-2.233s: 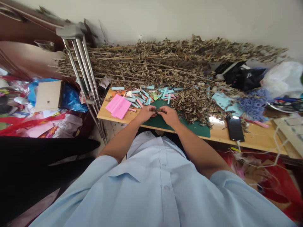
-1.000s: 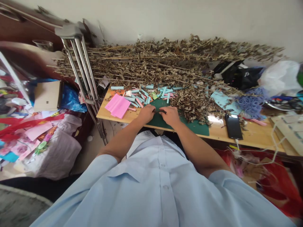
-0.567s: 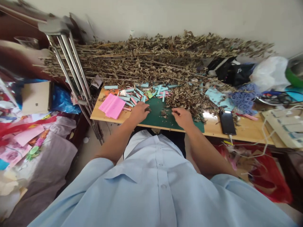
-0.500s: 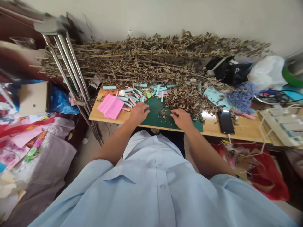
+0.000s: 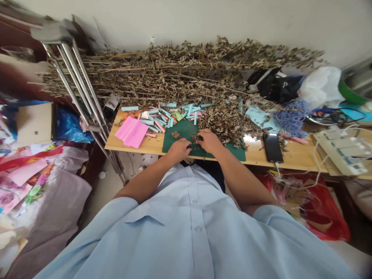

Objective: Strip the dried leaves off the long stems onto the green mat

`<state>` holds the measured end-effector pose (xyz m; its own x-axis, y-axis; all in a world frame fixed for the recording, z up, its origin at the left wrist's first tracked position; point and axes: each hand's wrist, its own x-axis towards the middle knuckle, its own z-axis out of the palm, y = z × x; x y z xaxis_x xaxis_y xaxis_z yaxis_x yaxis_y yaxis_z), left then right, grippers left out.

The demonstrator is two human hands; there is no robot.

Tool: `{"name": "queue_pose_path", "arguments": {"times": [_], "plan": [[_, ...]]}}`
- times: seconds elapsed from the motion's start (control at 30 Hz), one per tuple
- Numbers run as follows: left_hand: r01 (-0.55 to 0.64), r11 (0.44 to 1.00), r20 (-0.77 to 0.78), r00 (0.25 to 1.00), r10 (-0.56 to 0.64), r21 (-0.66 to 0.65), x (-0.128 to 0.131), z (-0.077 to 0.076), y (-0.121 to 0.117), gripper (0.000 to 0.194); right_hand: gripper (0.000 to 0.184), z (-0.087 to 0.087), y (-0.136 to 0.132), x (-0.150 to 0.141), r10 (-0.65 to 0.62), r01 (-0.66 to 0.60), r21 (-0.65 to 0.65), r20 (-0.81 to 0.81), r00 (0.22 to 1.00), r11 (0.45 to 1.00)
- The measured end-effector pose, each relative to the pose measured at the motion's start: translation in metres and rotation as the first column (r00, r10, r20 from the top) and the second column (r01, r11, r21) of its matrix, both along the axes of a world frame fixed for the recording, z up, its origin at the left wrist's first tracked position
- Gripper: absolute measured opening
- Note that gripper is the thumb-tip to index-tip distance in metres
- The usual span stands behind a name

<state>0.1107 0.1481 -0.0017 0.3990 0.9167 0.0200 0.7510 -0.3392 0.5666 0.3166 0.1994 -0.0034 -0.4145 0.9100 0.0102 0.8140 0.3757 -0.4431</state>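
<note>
My left hand (image 5: pixel 179 150) is low over the front edge of the green cutting mat (image 5: pixel 184 128), its fingers curled together; anything inside them is too small to make out. My right hand (image 5: pixel 209 142) is closed at the fingertips around a pinch of dried leaves (image 5: pixel 196 137). Just beyond my left hand, a small clump of crumbled leaves (image 5: pixel 176 135) lies on the mat. The large heap of loose dried leaves (image 5: pixel 225 123) is right behind my right hand, covering part of the mat.
Light-blue paper rolls (image 5: pixel 153 122) and pink sheets (image 5: pixel 132 131) lie left of the mat. Long dried stalks (image 5: pixel 174 77) stretch along the wall. A phone (image 5: pixel 273 148), purple string (image 5: pixel 292 118) and a power strip (image 5: pixel 341 151) are at right. Crutches (image 5: pixel 78 73) lean at left.
My hands have come closer together and toward me, the right one moving left across the mat. A small leaf clump now shows where my left hand was. The view has shifted slightly.
</note>
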Motion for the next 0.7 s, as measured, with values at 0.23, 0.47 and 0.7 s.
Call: {"name": "queue_pose_path", "arguments": {"times": [0.23, 0.47, 0.7], "plan": [[-0.052, 0.998, 0.101, 0.993, 0.057, -0.045, -0.003, 0.002, -0.007, 0.024, 0.053, 0.001, 0.005, -0.003, 0.067, -0.067, -0.008, -0.040, 0.997, 0.998], [-0.058, 0.998, 0.134, 0.989, 0.061, -0.029, -0.003, -0.001, -0.005, 0.022, 0.038, 0.009, 0.007, -0.014, 0.183, -0.182, -0.018, 0.028, 0.983, 0.983], [-0.098, 0.994, 0.203, 0.973, 0.108, -0.058, -0.005, 0.004, -0.003, 0.020, 0.023, 0.005, 0.009, -0.013, 0.193, -0.193, 0.008, 0.026, 0.981, 0.981]]}}
